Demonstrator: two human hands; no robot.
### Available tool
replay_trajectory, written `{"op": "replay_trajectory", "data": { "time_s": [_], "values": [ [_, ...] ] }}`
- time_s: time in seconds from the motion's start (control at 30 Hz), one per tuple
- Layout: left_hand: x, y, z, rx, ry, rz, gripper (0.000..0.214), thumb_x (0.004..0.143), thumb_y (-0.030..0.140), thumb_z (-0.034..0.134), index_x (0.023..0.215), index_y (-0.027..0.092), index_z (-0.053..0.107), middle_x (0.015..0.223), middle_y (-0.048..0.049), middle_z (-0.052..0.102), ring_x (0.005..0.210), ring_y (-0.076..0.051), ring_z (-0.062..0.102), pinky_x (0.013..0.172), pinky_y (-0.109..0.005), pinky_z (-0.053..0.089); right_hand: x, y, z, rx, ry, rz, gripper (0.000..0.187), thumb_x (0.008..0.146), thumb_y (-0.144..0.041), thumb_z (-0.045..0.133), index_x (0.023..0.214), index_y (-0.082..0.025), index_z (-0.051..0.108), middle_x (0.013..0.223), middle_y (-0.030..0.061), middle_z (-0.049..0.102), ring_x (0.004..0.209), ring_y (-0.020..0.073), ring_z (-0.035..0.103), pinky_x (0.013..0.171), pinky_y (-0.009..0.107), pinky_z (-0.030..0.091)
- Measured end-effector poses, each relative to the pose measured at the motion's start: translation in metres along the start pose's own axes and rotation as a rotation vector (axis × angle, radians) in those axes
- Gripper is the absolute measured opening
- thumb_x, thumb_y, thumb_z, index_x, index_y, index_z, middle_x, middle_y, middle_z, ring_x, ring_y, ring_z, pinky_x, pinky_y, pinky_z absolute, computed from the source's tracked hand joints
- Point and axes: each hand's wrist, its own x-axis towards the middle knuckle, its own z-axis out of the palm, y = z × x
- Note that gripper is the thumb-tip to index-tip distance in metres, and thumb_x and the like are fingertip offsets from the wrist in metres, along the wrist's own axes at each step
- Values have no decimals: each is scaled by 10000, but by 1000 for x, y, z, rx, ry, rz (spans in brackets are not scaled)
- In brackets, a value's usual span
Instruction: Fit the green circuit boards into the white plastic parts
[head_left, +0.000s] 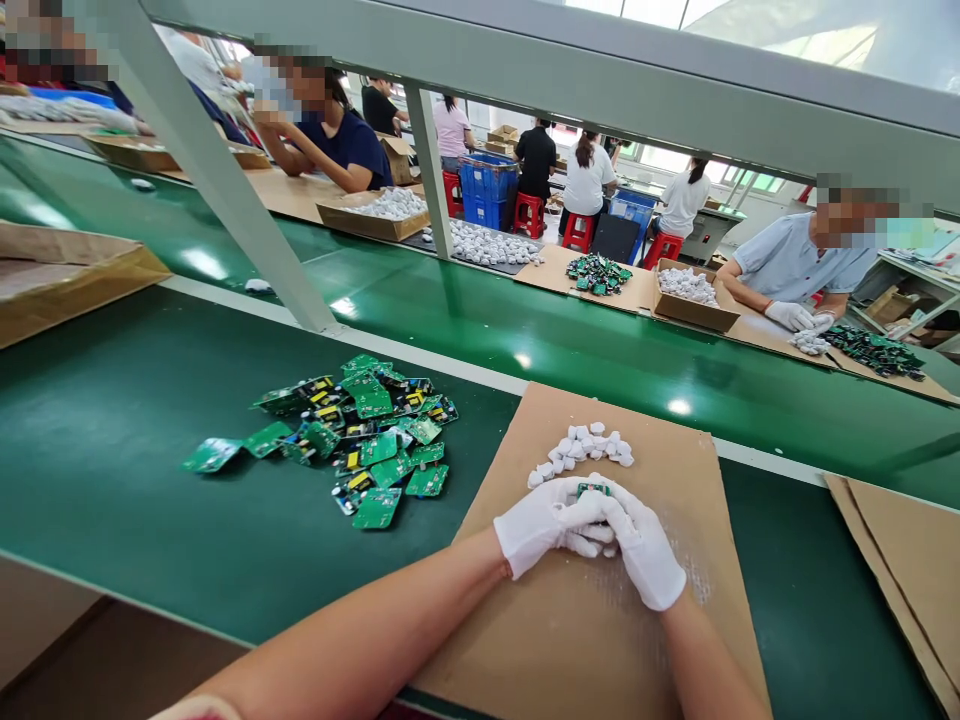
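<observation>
Both my hands wear white gloves and meet above a cardboard sheet [540, 630]. My left hand [544, 518] and my right hand [637, 540] are closed together around a small green circuit board [592, 489]. Only the board's upper edge shows between the fingers; the rest is hidden. Just beyond the fingertips, a curved cluster of small white pieces [581, 448] lies on the cardboard. To the left, a loose heap of green circuit boards [375, 450] with yellow and black components rests on the dark green bench.
A grey slanted post [225, 170] and a crossbeam stand ahead of me. Beyond a pale strip runs a shiny green belt [480, 320]. Co-workers sit across it, near boxes of white pieces [686, 290]. A cardboard tray [75, 285] is at left, more cardboard [907, 560] at right.
</observation>
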Motion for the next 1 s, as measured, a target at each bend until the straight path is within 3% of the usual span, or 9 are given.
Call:
{"op": "replay_trajectory", "data": {
  "time_s": [0.17, 0.4, 0.53, 0.7, 0.8, 0.93, 1.0],
  "values": [
    [0, -4, -4, 87, -21, 57, 352, 698, 438, 673, 812, 108, 626, 780, -105, 624, 665, -154, 602, 601, -259, 480, 1, -3, 3, -41, 4, -10, 473, 837, -480, 450, 1223, -224, 551, 1057, 50, 676, 792, 195, 638, 506, 234, 509],
    [-3, -1, -6, -262, -119, 1, 331, 786, 441, 574, 900, 131, 584, 875, -103, 638, 800, -206, 643, 749, -350, 477, -2, -1, 2, 3, 27, 15, 543, 856, -542, 369, 1251, -196, 508, 1042, 69, 671, 786, 194, 630, 510, 251, 502],
    [-3, -3, -5, -159, -58, -1, 275, 770, 388, 611, 864, 135, 561, 819, -84, 635, 769, -185, 633, 714, -316, 475, -2, -5, 5, -163, 80, -87, 438, 812, -478, 509, 1143, -201, 577, 960, 36, 689, 806, 178, 623, 682, 252, 512],
    [0, -4, -2, -74, 93, -2, 314, 692, 383, 687, 829, 138, 547, 738, -43, 595, 652, -129, 589, 667, -308, 484, 0, -6, 6, -263, 74, -137, 365, 832, -441, 498, 1084, -199, 600, 887, 20, 690, 755, 157, 613, 682, 234, 497],
    [0, -3, -2, -64, 87, 0, 325, 683, 403, 688, 791, 132, 545, 706, -30, 561, 625, -114, 566, 623, -279, 481, 0, -1, 5, -286, 63, -159, 431, 806, -409, 534, 1170, -180, 558, 921, 31, 685, 784, 167, 612, 696, 241, 498],
    [-3, -1, -1, -96, 89, 24, 343, 667, 401, 704, 834, 140, 557, 754, -30, 553, 659, -111, 564, 640, -279, 490, -1, 1, 3, -369, 112, -176, 342, 790, -306, 543, 1111, -203, 603, 736, -15, 663, 631, 133, 568, 614, 222, 474],
    [-3, 0, 0, -87, 82, 22, 344, 662, 393, 712, 841, 140, 564, 779, -37, 560, 674, -116, 571, 646, -277, 487, -2, 0, 1, -302, 82, -170, 349, 782, -309, 561, 1116, -212, 598, 786, -12, 668, 671, 134, 572, 634, 219, 474]
  ]
}}
